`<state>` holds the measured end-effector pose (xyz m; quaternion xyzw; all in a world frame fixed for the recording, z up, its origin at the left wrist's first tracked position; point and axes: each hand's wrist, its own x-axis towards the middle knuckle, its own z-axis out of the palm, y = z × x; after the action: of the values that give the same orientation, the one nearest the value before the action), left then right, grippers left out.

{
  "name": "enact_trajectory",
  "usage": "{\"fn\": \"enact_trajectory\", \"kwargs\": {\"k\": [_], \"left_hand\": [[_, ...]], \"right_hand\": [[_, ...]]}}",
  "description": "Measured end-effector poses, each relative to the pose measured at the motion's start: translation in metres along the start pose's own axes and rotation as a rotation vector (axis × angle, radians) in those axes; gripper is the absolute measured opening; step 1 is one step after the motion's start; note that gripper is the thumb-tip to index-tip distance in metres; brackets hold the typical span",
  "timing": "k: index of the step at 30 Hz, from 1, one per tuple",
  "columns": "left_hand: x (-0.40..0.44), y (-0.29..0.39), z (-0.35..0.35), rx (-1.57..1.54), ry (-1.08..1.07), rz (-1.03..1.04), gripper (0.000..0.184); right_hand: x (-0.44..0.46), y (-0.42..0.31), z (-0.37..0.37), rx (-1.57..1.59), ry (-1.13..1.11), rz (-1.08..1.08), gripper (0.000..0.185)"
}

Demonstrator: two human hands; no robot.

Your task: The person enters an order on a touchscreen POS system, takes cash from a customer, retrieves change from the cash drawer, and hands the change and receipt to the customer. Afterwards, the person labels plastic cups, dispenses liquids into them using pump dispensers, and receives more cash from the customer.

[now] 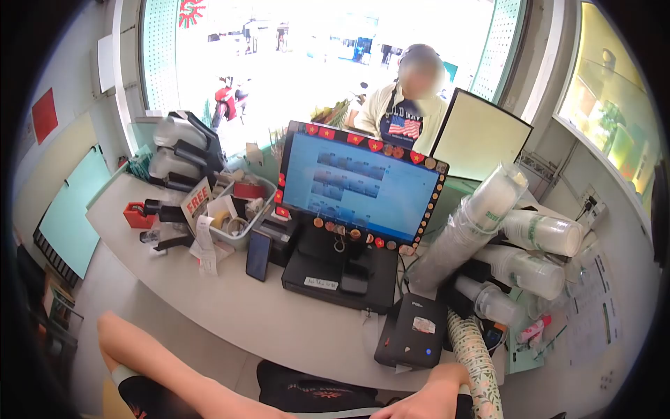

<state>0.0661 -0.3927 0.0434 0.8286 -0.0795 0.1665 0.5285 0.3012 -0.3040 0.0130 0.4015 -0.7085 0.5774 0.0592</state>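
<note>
My left forearm (pixel 185 380) reaches in from the left along the bottom edge; my left hand (pixel 278 414) is nearly all cut off there, its fingers hidden. From the right, my right hand (pixel 412 406) comes in low, below the counter's front edge, and its fingers are cut off too. Whether either holds anything I cannot tell. Nearest the right hand are a black receipt printer (pixel 413 332) and a tall stack of flower-patterned cups (pixel 476 363). A touchscreen monitor (pixel 359 188) with stickers round its frame stands in the middle, on a black base (pixel 335 283).
A phone (pixel 258 255) leans left of the monitor, beside a plastic bin (pixel 241 237) of tape rolls and small items. Sleeved stacks of clear cups (pixel 464 234) lean at right. Stacked lidded dispensers (pixel 178 150) stand at left. A person (pixel 401 115) is beyond the counter.
</note>
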Motion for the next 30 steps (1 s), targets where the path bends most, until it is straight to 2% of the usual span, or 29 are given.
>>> {"fn": "enact_trajectory", "kwargs": {"k": [4,7,10,13,17,18,20,23,24,28,30], "left_hand": [[-0.011,0.001,0.029,0.02,0.057,0.022,0.027],[-0.026,0.005,0.018,0.113,-0.026,-0.03,0.026],[-0.035,-0.003,0.006,0.154,0.066,0.017,0.026],[-0.047,-0.018,0.001,0.24,0.13,0.056,0.024],[-0.057,-0.032,-0.012,0.361,0.188,-0.042,0.015],[-0.059,-0.037,-0.011,0.399,0.215,-0.085,0.015],[-0.06,-0.04,-0.02,0.488,0.227,-0.09,0.009],[-0.076,-0.063,-0.021,0.606,0.267,-0.167,0.02],[-0.074,-0.06,-0.028,0.676,0.298,-0.189,0.014],[-0.091,-0.062,-0.057,0.868,0.343,-0.22,0.017],[-0.1,-0.057,-0.083,0.871,0.361,-0.201,0.016]], "right_hand": [[0.01,0.001,0.019,-0.231,-0.008,-0.192,0.03],[0.012,-0.002,0.009,-0.283,-0.03,-0.086,0.028],[0.014,-0.01,-0.013,-0.288,-0.259,0.118,0.03],[0.017,-0.011,-0.041,-0.31,-0.101,0.088,0.032],[0.03,-0.01,-0.047,-0.248,0.486,-0.019,0.03],[0.024,0.004,-0.045,-0.201,0.544,-0.124,0.031],[0.032,0.016,-0.039,-0.146,0.593,-0.184,0.031],[0.04,0.028,-0.037,-0.142,0.61,-0.248,0.031],[0.041,0.033,-0.036,-0.128,0.62,-0.252,0.032],[0.056,0.049,-0.049,-0.159,0.666,-0.346,0.03],[0.058,0.054,-0.057,-0.193,0.652,-0.325,0.027]]}}
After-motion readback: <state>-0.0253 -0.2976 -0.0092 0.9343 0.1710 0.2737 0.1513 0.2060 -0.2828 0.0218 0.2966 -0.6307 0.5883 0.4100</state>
